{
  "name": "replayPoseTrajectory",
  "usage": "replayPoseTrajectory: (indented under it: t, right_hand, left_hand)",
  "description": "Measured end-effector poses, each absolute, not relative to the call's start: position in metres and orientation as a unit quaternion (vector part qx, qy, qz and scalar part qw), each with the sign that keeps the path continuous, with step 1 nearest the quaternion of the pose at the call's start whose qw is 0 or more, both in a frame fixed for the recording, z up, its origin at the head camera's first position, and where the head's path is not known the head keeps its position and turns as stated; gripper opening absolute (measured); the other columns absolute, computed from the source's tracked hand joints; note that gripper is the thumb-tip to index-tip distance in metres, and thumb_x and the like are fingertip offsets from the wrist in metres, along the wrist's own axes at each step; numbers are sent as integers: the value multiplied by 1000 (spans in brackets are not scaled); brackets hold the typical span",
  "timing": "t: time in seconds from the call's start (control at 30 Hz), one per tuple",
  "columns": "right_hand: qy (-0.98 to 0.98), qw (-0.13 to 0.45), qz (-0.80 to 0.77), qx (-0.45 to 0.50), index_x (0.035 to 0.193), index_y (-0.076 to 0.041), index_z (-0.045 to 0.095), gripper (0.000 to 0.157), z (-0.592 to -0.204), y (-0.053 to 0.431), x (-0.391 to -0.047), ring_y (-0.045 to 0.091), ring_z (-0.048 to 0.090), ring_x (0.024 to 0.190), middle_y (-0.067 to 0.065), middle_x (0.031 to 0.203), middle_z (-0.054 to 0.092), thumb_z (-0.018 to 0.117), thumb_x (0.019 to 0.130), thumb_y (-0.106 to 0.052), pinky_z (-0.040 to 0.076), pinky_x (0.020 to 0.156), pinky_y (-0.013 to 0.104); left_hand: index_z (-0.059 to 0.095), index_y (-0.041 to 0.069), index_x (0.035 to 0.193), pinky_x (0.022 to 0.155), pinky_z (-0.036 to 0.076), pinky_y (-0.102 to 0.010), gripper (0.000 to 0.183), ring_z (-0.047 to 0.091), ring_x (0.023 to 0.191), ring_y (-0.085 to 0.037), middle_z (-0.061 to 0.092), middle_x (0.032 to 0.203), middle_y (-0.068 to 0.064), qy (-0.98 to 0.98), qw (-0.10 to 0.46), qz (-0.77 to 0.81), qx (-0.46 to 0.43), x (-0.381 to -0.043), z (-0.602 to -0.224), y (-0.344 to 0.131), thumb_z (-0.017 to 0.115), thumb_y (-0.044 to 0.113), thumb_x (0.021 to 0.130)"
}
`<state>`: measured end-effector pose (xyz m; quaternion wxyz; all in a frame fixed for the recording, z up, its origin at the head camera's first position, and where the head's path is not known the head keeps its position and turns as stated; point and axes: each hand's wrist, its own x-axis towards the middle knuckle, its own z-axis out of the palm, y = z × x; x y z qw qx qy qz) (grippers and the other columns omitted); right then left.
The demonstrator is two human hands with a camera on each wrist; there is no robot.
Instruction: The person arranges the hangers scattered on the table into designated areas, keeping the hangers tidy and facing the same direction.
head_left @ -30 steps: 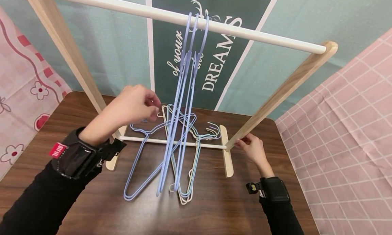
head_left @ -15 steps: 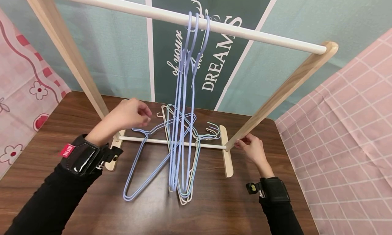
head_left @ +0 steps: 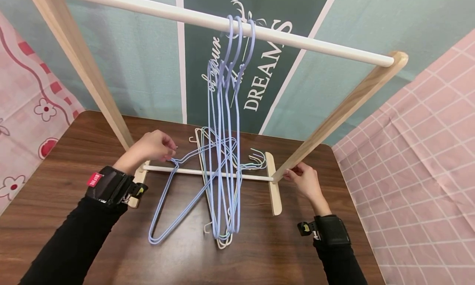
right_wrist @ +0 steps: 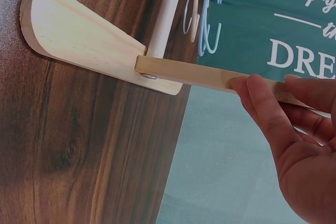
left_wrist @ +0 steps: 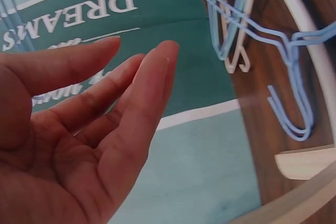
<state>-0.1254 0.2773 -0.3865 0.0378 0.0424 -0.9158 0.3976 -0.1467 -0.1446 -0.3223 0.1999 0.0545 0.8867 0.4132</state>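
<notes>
My left hand (head_left: 153,146) is just above the hooks of the blue hangers (head_left: 164,202) lying at the left of the table. In the left wrist view its thumb and fingers (left_wrist: 137,95) stand apart with nothing between them, and the blue hook (left_wrist: 291,106) is clear of them. My right hand (head_left: 306,181) pinches the wooden upright (head_left: 334,116) of the clothes rack low down, near its foot (head_left: 274,194). In the right wrist view, fingers and thumb lie on either side of that upright (right_wrist: 194,74). Three blue hangers (head_left: 228,124) hang from the white top rail (head_left: 304,41).
Cream and light-blue hangers (head_left: 222,241) lie overlapping beneath the hanging ones, hooks pointing right. A white lower bar (head_left: 256,177) joins the rack's feet just above the wooden table (head_left: 167,264). Behind stands a green curtain with lettering; a pink checked cloth (head_left: 415,173) covers the right side.
My left hand has moved down and left, away from the hanging hangers, to the hooks on the table. The hanging hangers have swung rightward at their lower ends. My right hand stays put.
</notes>
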Motion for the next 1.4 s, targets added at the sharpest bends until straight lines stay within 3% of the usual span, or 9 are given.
replayPoseTrajectory:
  t: [0.2, 0.47, 0.63, 0.83, 1.13, 1.4]
  right_hand:
    - [-915, 33, 400, 41, 99, 11, 59, 17, -387, 277, -125, 35, 65, 79, 28, 89, 62, 60, 87, -2, 54, 63, 26]
    - [-913, 34, 404, 42, 98, 11, 59, 17, -387, 277, -126, 36, 65, 78, 29, 88, 62, 60, 87, -2, 54, 64, 31]
    - [-915, 37, 399, 46, 98, 10, 59, 17, -387, 277, -125, 34, 65, 78, 29, 88, 62, 60, 87, -3, 53, 66, 40]
    - [-917, 39, 394, 51, 98, 10, 59, 17, -387, 277, -125, 34, 65, 77, 28, 88, 62, 60, 87, -3, 53, 66, 42]
    - [-917, 45, 392, 49, 97, 10, 59, 15, -387, 277, -125, 34, 65, 77, 28, 87, 63, 60, 87, -2, 53, 65, 42]
    - [-916, 43, 396, 46, 95, 10, 59, 14, -388, 277, -125, 34, 65, 76, 27, 86, 63, 60, 87, -1, 53, 65, 40]
  left_hand:
    - [60, -9, 90, 63, 53, -29, 13, 60, 63, -13, 62, 72, -8, 880, 210, 424, 31, -154, -344, -146, 55, -1, 80]
    - [58, -10, 85, 55, 50, -24, 11, 52, 53, -8, 55, 60, -3, 867, 234, 439, 21, -162, -374, -148, 50, -6, 78]
    - [58, -10, 90, 57, 51, -26, 16, 51, 55, -9, 57, 67, -5, 862, 245, 444, -3, -165, -389, -150, 49, -6, 77]
    - [56, -13, 95, 57, 52, -27, 20, 52, 58, -11, 60, 73, -9, 854, 250, 456, -24, -167, -403, -149, 52, -3, 78]
    - [57, -8, 81, 53, 51, -25, 5, 47, 53, -9, 46, 57, -1, 862, 248, 441, -25, -168, -416, -145, 56, -5, 77]
    - [56, -5, 76, 55, 53, -27, 6, 54, 56, -11, 52, 69, -6, 870, 231, 435, -29, -167, -422, -142, 62, -8, 74]
